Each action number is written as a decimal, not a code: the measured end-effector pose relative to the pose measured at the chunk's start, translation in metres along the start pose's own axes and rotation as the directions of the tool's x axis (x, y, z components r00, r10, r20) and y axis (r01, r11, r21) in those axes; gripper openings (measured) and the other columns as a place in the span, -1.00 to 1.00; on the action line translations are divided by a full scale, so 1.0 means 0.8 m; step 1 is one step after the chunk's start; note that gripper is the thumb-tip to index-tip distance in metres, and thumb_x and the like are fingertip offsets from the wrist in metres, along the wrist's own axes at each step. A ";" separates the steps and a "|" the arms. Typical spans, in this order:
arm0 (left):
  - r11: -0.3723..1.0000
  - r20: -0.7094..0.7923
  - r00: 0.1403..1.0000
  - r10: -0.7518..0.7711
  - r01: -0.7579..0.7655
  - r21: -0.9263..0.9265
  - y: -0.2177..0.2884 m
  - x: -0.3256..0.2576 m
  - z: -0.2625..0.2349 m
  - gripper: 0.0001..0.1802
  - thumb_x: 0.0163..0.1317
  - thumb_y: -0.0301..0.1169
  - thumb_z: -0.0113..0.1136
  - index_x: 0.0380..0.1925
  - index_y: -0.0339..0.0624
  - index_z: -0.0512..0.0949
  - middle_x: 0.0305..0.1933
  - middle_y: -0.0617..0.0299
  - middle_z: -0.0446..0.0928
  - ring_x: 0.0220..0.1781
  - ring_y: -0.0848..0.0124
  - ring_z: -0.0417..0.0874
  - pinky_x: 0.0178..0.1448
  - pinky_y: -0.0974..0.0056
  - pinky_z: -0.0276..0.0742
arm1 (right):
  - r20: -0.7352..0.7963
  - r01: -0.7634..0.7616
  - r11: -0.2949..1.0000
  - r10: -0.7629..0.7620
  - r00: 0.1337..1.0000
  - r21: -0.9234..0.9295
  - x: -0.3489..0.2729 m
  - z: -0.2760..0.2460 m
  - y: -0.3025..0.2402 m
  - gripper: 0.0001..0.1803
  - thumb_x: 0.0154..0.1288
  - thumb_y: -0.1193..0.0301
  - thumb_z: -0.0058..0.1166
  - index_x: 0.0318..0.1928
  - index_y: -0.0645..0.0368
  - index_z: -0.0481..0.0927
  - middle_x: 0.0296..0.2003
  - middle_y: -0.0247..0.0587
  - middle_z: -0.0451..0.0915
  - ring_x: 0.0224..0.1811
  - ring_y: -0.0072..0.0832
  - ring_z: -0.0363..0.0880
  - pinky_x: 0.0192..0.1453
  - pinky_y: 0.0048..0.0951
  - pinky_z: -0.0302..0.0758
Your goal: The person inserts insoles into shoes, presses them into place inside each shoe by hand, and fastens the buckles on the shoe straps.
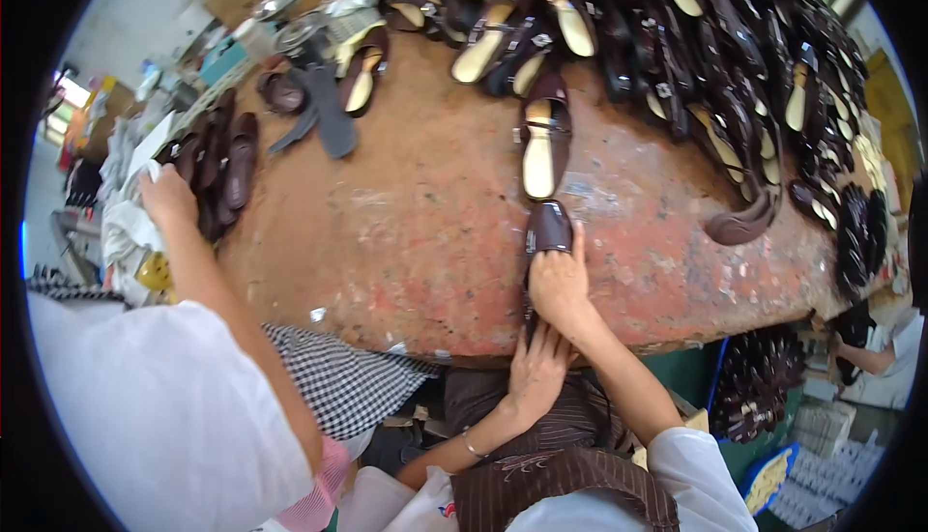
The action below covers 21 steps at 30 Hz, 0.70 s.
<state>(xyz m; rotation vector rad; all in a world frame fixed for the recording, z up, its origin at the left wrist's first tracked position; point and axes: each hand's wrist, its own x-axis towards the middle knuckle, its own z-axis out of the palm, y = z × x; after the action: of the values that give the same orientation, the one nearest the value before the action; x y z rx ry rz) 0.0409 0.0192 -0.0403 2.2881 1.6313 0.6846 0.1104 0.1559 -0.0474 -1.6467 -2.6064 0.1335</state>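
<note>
So from my end of the feed: the dark shoe (552, 227) is at the near middle of the table (387, 242), toe facing far. My right hand (561, 286) has it gripped, fingers tucked around the opening; my left hand (538, 373) is at its near end, but I can't tell if that one's really holding on. I'd call this shoe mid-handling, since its inside is covered. Just beyond it lies an open-backed shoe (543, 160) with its pale insole showing. Plenty in the far-right shoe pile (677, 39) show pale insoles too, though whether those are finished or waiting, no idea.
</note>
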 end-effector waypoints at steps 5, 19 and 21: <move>0.991 -0.114 0.993 0.002 -0.017 -0.132 -0.014 -0.012 0.001 -0.54 0.30 -0.43 0.22 0.18 -0.43 0.56 0.32 -0.15 0.51 0.44 -0.06 0.44 0.41 -0.12 0.39 | -0.042 0.131 0.987 -0.128 0.991 0.092 -0.015 -0.035 0.013 -0.77 0.18 0.51 0.04 -0.21 0.33 0.70 -0.27 0.01 0.69 -0.06 -0.06 0.71 0.62 0.33 -0.16; 0.781 -0.489 0.789 -0.372 0.551 0.296 -0.289 0.125 -0.183 -0.14 0.32 -0.36 0.21 0.56 -0.25 0.08 0.67 -0.18 -0.09 0.70 -0.15 -0.16 0.63 -0.25 -0.08 | 0.162 -0.218 0.068 0.470 0.868 0.974 -0.137 -0.043 0.105 -0.78 0.45 0.58 0.02 -0.06 0.37 0.72 -0.16 -0.23 0.75 -0.06 -0.53 0.66 0.11 -0.50 0.53; 0.815 -0.456 0.823 -0.339 0.499 0.293 -0.348 0.176 -0.170 -0.13 0.28 -0.41 0.22 0.55 -0.26 0.10 0.68 -0.17 -0.12 0.70 -0.15 -0.18 0.61 -0.26 0.02 | 0.198 -0.235 0.027 0.451 0.870 0.972 -0.137 -0.046 0.091 -0.78 0.45 0.58 0.02 -0.05 0.38 0.72 -0.15 -0.23 0.75 -0.06 -0.53 0.66 0.09 -0.50 0.54</move>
<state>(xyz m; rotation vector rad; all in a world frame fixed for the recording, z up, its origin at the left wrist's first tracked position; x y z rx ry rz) -0.2194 0.2373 -0.0188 1.9689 2.5901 0.7732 0.2261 0.0900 -0.0187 -1.4196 -1.1037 1.3635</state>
